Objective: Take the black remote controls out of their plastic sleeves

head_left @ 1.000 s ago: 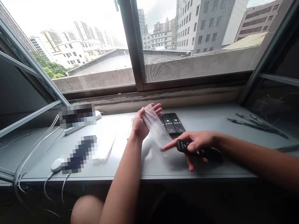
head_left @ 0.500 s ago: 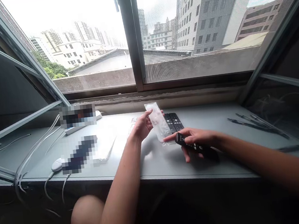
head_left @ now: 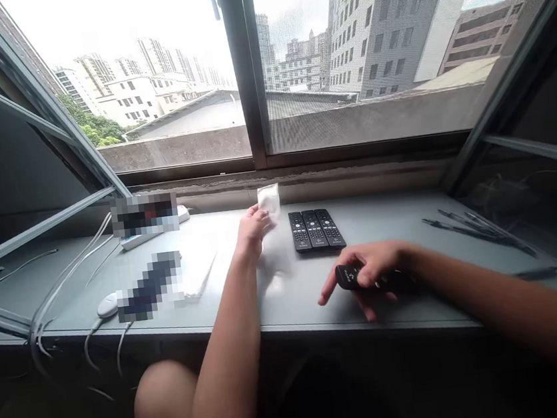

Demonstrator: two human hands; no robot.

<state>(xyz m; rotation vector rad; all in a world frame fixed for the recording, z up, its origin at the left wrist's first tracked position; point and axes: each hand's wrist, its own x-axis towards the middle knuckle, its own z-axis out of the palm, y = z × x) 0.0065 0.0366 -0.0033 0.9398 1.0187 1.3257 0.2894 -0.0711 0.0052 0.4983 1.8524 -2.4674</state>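
My left hand (head_left: 254,228) is closed on a clear plastic sleeve (head_left: 269,203), which stands up from the fingers near the back of the desk; its lower part is blurred. In my right hand (head_left: 373,268) a black remote control (head_left: 349,277) is gripped, its rounded end pointing left and the rest hidden by the hand and shadow. The index finger of that hand stretches away from the remote, above the desk. Between and behind the hands, three black remote controls (head_left: 316,230) lie side by side with their buttons facing up.
On the left are white plastic sleeves (head_left: 200,278), a white round-ended cable (head_left: 106,306), a power strip (head_left: 183,214) and two blurred-out patches. Dark thin cables or pens (head_left: 479,230) lie at the right. The desk (head_left: 290,311) ends at a window (head_left: 251,71) behind.
My left hand has drawn the sleeve left and away from the right hand, uncovering the row of remotes. My right hand, still holding its remote, has shifted slightly right and nearer.
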